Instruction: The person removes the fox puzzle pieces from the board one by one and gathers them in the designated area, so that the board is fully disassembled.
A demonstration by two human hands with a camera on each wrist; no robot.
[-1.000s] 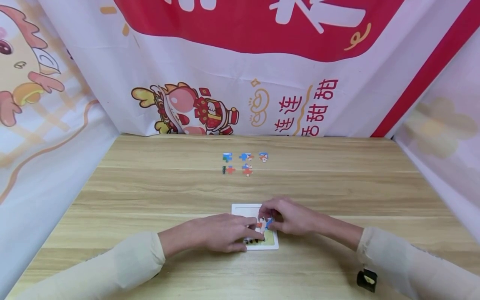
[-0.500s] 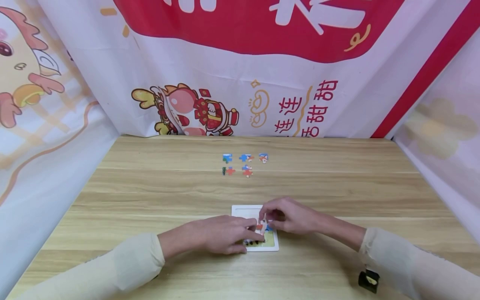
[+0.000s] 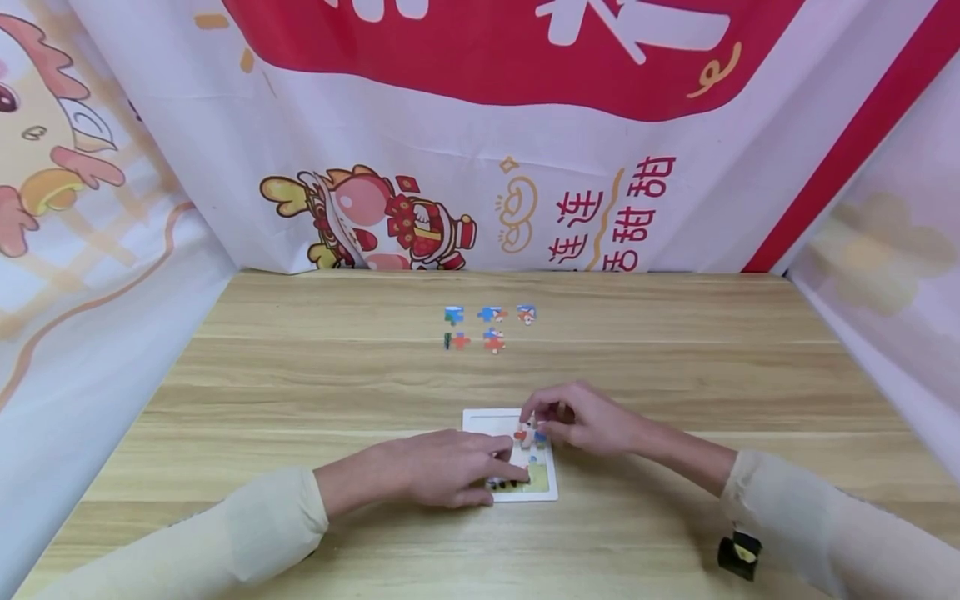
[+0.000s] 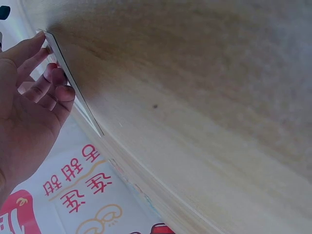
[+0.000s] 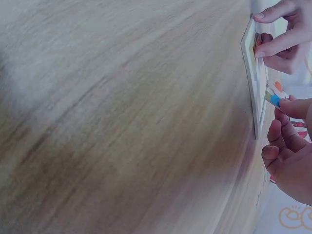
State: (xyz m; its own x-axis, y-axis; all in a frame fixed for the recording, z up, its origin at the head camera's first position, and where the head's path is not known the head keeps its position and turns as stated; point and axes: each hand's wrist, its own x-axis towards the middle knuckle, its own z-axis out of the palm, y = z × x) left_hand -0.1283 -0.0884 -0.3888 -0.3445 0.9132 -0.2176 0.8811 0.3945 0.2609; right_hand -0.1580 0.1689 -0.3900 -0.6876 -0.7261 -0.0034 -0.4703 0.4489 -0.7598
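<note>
A white puzzle tray [image 3: 491, 422] lies on the wooden table with fitted pieces [image 3: 538, 477] along its near side, yellow-green with some dark marks. My left hand [image 3: 450, 468] rests over the tray's left part, its fingers stretched onto the fitted pieces and its thumb at the near edge. Thumb and finger of my right hand [image 3: 588, 419] pinch a puzzle piece [image 3: 528, 435] in white, orange and blue. In the right wrist view this puzzle piece [image 5: 274, 99] is tilted and held off the tray. My left hand hides part of the fitted pieces.
Several loose puzzle pieces lie in two rows farther back, among them a blue and green piece [image 3: 454, 315] and a red piece [image 3: 494, 340]. A printed cloth [image 3: 480, 192] hangs behind the table [image 3: 315, 375], with more cloth at both sides.
My right hand has lifted the pinched puzzle piece and moved it slightly away from me, uncovering more of the tray and a small blue spot. My left hand has stayed put.
</note>
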